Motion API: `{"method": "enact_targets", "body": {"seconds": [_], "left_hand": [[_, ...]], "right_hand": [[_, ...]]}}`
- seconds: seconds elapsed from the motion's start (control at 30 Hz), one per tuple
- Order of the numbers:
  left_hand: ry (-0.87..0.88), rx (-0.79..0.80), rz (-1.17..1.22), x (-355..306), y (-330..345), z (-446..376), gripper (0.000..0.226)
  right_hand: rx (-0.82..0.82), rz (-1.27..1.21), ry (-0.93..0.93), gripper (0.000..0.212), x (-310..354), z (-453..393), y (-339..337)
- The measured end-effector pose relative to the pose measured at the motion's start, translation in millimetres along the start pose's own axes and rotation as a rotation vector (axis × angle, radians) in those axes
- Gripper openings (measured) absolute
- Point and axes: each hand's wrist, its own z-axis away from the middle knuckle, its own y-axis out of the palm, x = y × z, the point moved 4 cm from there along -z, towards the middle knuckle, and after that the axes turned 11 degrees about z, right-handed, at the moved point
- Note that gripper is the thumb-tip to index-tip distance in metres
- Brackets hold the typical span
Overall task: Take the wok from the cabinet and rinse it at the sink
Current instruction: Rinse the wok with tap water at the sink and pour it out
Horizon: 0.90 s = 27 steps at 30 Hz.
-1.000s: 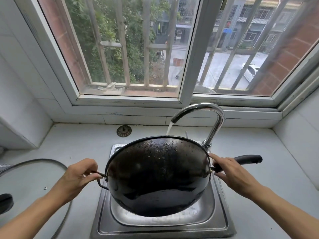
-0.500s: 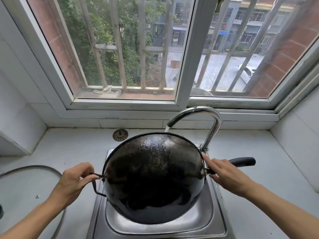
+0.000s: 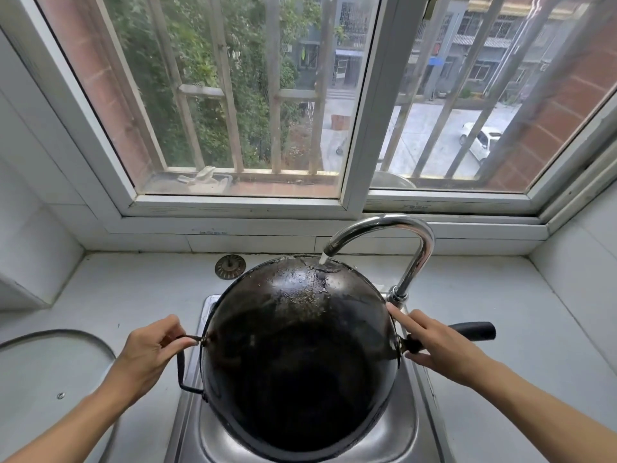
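Two bare hands hold a black wok (image 3: 297,362) tilted over the steel sink (image 3: 405,432), its underside facing the camera. Left hand (image 3: 147,357) pinches the small loop handle (image 3: 183,362) between thumb and fingers; right hand (image 3: 437,349) is closed around the long handle (image 3: 474,330), forefinger stretched along the rim. Behind, water from the curved tap (image 3: 397,228) strikes the wok's far edge. Farther back, a strainer plug (image 3: 230,267) lies on the counter's rear edge.

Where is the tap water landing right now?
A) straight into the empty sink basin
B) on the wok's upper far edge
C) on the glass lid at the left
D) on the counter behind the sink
B: the stream from the faucet strikes the tilted wok near its top rim.
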Motion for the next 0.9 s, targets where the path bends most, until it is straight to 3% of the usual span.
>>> {"method": "enact_targets", "body": {"seconds": [0.9], "left_hand": [[0.014,-0.014,-0.091,-21,29,-37,0.020]], "right_hand": [[-0.022,-0.212,0.152,0.092,-12,19,32]]}}
